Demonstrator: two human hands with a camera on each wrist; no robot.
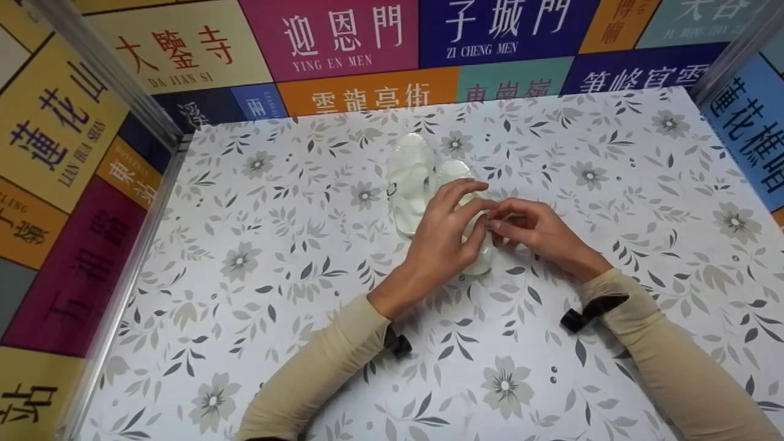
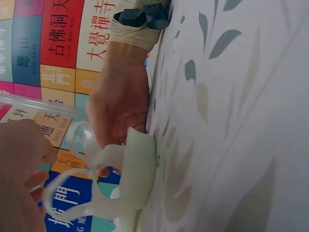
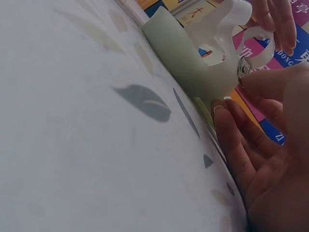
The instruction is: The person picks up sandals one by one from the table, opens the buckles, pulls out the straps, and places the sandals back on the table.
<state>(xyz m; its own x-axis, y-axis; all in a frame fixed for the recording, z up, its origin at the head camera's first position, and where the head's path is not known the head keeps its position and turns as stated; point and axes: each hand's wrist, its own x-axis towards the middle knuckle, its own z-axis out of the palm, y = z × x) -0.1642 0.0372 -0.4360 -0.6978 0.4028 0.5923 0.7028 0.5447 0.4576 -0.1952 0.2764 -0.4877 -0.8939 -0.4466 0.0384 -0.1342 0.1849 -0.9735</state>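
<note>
Two pale green sandals lie side by side, a left sandal (image 1: 409, 177) and a right sandal (image 1: 454, 168). Over the right sandal's straps reaches my left hand (image 1: 444, 229), its fingers extended and spread. The right wrist view shows those fingertips hanging beside a looped strap (image 3: 263, 53), apparently not curled round it. On the sandal's outer side, my right hand (image 1: 533, 233) pinches at a small round metal buckle (image 3: 245, 68). The right thumb (image 3: 270, 84) touches the buckle, while the other fingers lie near the sole. In the head view the hands hide most of the straps.
White cloth with grey leaves and flowers covers the table (image 1: 306, 367). Upright panels (image 1: 346, 37) with coloured blocks and lettering stand along the back and both sides. Black wrist cameras sit on both sleeves (image 1: 324, 361).
</note>
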